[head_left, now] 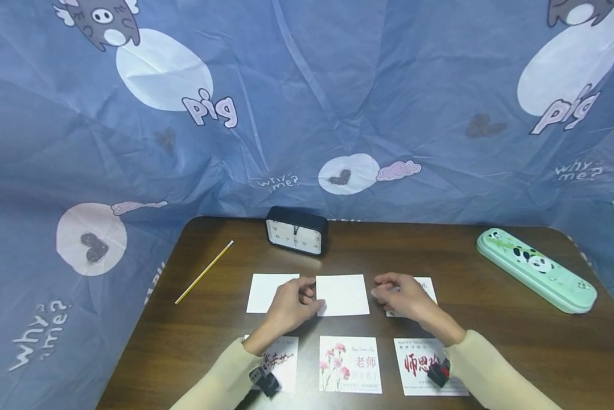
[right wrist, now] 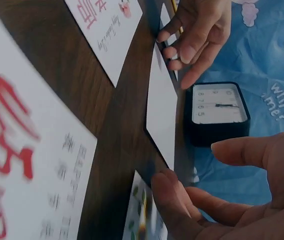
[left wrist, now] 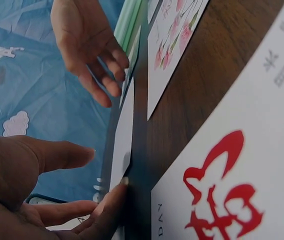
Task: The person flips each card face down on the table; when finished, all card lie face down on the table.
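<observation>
Three cards lie in a back row in the head view: a blank white card (head_left: 343, 295) in the middle, another white card (head_left: 264, 291) to its left and a printed card (head_left: 427, 288) to its right. My left hand (head_left: 290, 306) has its fingertips right at the middle card's left edge, fingers loosely bent. My right hand (head_left: 405, 296) hovers over the printed card, partly hiding it, its fingertips just right of the middle card. In the right wrist view the right thumb and fingers (right wrist: 174, 195) are apart with nothing between them; green leaf print shows on the card (right wrist: 138, 212) below.
Nearer the front lie a carnation card (head_left: 350, 370) and two red-lettered cards (head_left: 281, 364) (head_left: 413, 376), both partly covered by the arms. A black clock (head_left: 296, 230) stands behind; a yellow pencil (head_left: 204, 272) lies left, a green panda pencil case (head_left: 537, 270) right.
</observation>
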`<state>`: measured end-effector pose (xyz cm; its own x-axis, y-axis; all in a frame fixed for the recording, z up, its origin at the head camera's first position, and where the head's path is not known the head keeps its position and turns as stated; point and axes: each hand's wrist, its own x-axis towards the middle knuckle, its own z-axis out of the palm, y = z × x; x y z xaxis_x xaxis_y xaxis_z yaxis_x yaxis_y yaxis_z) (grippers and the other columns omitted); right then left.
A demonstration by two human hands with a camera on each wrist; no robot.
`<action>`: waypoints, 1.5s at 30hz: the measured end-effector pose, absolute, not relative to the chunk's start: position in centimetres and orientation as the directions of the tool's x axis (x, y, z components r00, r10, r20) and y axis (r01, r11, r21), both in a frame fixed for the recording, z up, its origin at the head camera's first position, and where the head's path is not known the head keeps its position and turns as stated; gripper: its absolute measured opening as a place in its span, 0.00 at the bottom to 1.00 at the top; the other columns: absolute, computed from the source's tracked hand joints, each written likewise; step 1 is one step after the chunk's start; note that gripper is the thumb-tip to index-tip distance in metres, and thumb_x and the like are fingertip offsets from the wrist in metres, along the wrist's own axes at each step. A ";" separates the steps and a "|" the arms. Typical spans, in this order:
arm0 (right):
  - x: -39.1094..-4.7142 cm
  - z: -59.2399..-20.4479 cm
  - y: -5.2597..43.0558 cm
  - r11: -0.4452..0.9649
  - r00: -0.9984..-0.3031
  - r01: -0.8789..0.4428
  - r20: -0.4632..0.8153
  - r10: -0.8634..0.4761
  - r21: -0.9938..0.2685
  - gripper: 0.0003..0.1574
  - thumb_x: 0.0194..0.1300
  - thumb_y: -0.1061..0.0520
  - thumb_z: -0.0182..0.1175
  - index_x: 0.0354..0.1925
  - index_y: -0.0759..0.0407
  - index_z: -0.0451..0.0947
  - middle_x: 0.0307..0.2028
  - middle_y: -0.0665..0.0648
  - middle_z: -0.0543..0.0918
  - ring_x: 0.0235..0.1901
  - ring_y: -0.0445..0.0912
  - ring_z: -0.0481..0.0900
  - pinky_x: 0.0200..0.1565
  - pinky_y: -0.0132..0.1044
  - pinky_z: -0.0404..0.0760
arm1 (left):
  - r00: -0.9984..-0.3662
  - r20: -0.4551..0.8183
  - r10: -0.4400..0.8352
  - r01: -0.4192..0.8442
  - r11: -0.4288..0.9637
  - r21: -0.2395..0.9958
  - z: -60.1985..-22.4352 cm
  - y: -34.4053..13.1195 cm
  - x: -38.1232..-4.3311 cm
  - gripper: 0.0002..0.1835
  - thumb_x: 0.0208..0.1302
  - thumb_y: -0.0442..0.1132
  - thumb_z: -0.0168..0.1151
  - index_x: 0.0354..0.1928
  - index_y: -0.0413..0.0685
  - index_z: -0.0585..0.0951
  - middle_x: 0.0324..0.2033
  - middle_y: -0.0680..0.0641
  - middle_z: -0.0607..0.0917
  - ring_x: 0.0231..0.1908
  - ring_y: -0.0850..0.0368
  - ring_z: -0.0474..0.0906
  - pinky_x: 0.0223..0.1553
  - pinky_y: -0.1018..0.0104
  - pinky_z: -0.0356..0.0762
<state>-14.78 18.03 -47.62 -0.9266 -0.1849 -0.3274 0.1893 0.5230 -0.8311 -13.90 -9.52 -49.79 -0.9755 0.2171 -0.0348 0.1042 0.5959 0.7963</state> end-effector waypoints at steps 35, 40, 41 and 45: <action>-11.5 -48.5 27.4 0.557 -0.967 0.233 -0.252 0.044 -0.797 0.35 0.77 0.53 0.59 0.72 0.71 0.65 0.63 0.76 0.77 0.59 0.62 0.83 0.54 0.43 0.89 | -0.938 -0.126 0.322 -0.019 0.317 0.948 -49.1 2.7 -11.7 0.41 0.63 0.43 0.72 0.75 0.37 0.67 0.66 0.32 0.78 0.63 0.38 0.81 0.61 0.55 0.85; -11.4 -48.5 27.6 0.534 -0.962 0.254 -0.269 0.051 -0.806 0.38 0.77 0.53 0.58 0.74 0.72 0.60 0.65 0.77 0.75 0.61 0.64 0.82 0.56 0.43 0.88 | -0.940 -0.121 0.319 0.000 0.355 0.935 -49.2 4.0 -11.3 0.43 0.63 0.44 0.71 0.76 0.36 0.65 0.67 0.31 0.76 0.65 0.36 0.78 0.64 0.53 0.83; -11.4 -48.5 27.5 0.528 -0.961 0.256 -0.270 0.053 -0.810 0.39 0.77 0.53 0.58 0.74 0.72 0.59 0.65 0.77 0.75 0.61 0.64 0.82 0.56 0.43 0.88 | -0.941 -0.119 0.317 0.002 0.357 0.934 -49.3 4.2 -11.3 0.43 0.63 0.44 0.71 0.76 0.36 0.65 0.67 0.30 0.76 0.65 0.36 0.79 0.64 0.53 0.83; -11.3 -48.5 27.4 0.495 -0.962 0.255 -0.269 0.046 -0.831 0.38 0.78 0.54 0.57 0.74 0.73 0.59 0.65 0.77 0.76 0.60 0.62 0.83 0.56 0.42 0.88 | -0.941 -0.124 0.315 -0.003 0.359 0.933 -49.3 4.6 -11.4 0.43 0.63 0.45 0.72 0.76 0.38 0.65 0.67 0.29 0.76 0.64 0.35 0.80 0.63 0.53 0.84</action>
